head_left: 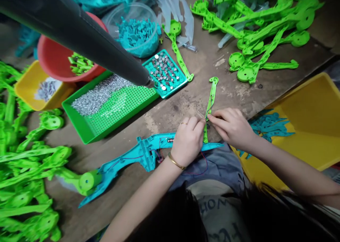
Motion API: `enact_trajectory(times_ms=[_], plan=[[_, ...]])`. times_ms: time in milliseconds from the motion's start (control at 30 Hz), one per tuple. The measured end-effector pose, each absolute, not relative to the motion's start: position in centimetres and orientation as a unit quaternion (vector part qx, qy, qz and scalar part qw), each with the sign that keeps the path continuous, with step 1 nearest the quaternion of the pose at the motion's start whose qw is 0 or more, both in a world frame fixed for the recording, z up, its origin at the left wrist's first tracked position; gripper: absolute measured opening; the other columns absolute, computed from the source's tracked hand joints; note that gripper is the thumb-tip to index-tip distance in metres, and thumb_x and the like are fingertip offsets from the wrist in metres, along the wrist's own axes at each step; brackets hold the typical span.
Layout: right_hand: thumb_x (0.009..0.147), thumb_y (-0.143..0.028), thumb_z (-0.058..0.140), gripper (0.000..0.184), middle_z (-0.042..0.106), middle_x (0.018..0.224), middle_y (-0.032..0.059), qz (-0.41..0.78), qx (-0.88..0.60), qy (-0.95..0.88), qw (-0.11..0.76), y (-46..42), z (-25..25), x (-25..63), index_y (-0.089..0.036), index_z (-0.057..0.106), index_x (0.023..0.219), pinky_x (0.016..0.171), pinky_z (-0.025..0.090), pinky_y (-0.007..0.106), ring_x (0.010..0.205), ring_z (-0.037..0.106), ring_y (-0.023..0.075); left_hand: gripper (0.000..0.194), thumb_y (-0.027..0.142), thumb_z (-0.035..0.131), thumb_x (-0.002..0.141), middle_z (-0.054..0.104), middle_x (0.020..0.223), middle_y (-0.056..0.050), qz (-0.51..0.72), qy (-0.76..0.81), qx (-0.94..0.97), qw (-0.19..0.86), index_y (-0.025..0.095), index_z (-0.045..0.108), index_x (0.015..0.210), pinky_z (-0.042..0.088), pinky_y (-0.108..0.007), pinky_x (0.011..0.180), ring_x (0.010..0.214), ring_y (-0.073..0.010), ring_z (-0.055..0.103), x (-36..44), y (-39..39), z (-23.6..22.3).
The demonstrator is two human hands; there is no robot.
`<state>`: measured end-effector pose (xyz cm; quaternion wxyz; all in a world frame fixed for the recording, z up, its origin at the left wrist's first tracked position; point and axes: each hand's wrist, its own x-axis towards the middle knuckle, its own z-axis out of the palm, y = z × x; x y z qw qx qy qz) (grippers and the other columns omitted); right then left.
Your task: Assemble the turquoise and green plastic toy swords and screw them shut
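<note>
A narrow green plastic part (211,93) with thin dark wire along it stands out between my hands. My left hand (188,137), with a ring and a bracelet, is closed, its fingertips pinched at the part's lower half. From the other side, my right hand (233,127) pinches at the same spot with thumb and forefinger. What lies right between the fingertips is too small to tell. Under my left hand is a long blue toy-gun-shaped shell half (127,153), open side up, with red and blue wires and a small metal piece inside. A green round-ended part touches its left end.
A green perforated tray (114,119) holds small metal screws; a teal tray (174,88) holds button cells. Behind are a red bowl (44,59), a yellow bin (25,89) and a clear tub (152,13). Green shells (265,40) pile up. A dark pole (106,43) crosses above.
</note>
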<state>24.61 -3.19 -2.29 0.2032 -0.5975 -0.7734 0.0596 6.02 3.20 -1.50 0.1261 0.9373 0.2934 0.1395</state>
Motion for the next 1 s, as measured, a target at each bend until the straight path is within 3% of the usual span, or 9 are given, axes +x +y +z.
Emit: enact_trajectory(times_ms=[100,200,500,733,1000], plan=[[0.096,-0.026,0.051,0.027,0.069,0.105,0.0083,0.108,-0.601,-0.752,0.249,-2.7,-2.0,25.3,-0.017,0.066,0.116,0.08,0.044,0.035,0.097,0.059,0.0205,0.023,0.017,0.045,0.097,0.063,0.092,-0.009,0.132,0.302,0.935,0.13,0.011,0.065,0.106,0.048,-0.033,0.076,0.084,-0.0217,0.052,6.0,3.2,-1.1],[0.096,-0.025,0.049,0.028,0.068,0.102,0.0095,0.069,-0.624,-0.725,0.282,-1.8,-1.9,26.0,-0.016,0.067,0.115,0.082,0.044,0.035,0.095,0.058,0.0205,0.023,0.018,0.046,0.097,0.064,0.091,-0.008,0.112,0.312,0.937,0.113,0.013,0.065,0.108,0.048,-0.034,0.076,0.084,-0.0222,0.052,6.1,3.2,-0.6],[0.095,-0.03,0.052,0.024,0.066,0.104,0.0062,0.033,-0.673,-0.71,0.205,-0.5,-2.8,26.0,-0.025,0.072,0.108,0.087,0.036,0.038,0.1,0.053,0.0226,0.023,0.014,0.051,0.094,0.064,0.09,-0.008,0.122,0.299,0.945,0.056,0.012,0.065,0.112,0.047,-0.034,0.075,0.084,-0.0228,0.053,6.1,3.0,-1.1],[0.093,-0.034,0.056,0.02,0.065,0.104,0.0068,0.057,-0.696,-0.686,0.204,0.2,-2.5,25.5,-0.021,0.07,0.1,0.086,0.037,0.038,0.1,0.053,0.0238,0.026,0.015,0.05,0.094,0.064,0.089,-0.008,0.106,0.321,0.941,0.024,0.013,0.064,0.117,0.048,-0.036,0.074,0.084,-0.023,0.055,6.1,2.3,-0.4],[0.09,-0.031,0.06,0.012,0.065,0.097,0.0064,0.071,-0.72,-0.66,0.203,0.5,-2.3,25.1,-0.023,0.067,0.092,0.081,0.038,0.04,0.095,0.053,0.0253,0.019,0.018,0.054,0.093,0.062,0.086,-0.006,0.105,0.411,0.9,0.1,0.016,0.066,0.109,0.047,-0.036,0.074,0.083,-0.0225,0.055,5.8,0.7,0.5]])
